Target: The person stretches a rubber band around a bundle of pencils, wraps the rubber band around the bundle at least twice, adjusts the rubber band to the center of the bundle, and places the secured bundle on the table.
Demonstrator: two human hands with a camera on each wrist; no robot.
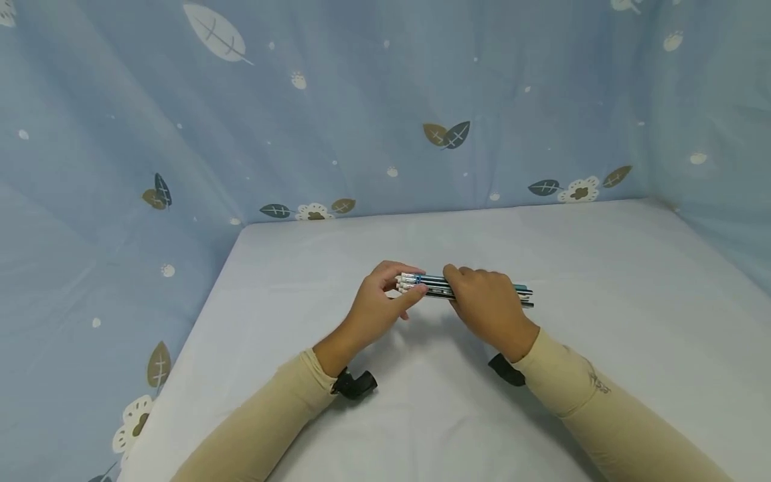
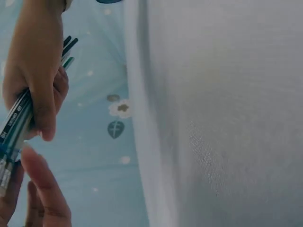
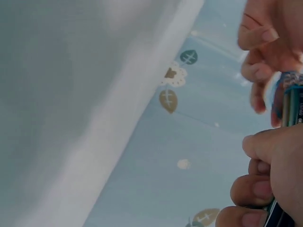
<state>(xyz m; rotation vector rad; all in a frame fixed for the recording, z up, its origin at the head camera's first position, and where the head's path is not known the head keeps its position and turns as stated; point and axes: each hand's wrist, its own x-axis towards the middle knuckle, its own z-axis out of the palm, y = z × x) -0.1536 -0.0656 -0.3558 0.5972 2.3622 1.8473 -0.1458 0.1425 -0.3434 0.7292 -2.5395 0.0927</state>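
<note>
A bundle of pencils (image 1: 438, 284) with white erasers and silvery ferrules lies level between the two hands, above the table. My right hand (image 1: 488, 301) grips the bundle round its middle, the dark plain ends poking out to the right. At the eraser end is my left hand (image 1: 373, 301), its thumb in front and fingers behind. A blue rubber band (image 3: 293, 88) circles the pencils just below the ferrules, and part of it loops out beside a left finger. In the left wrist view, printed lettering shows on a dark pencil (image 2: 16, 120).
A white-covered table (image 1: 289, 281) spreads under both hands. Blue cloth (image 1: 361, 100) with leaf and flower prints hangs behind it and along both sides. Each wrist wears a black camera mount (image 1: 355, 385) below a beige sleeve (image 1: 271, 415).
</note>
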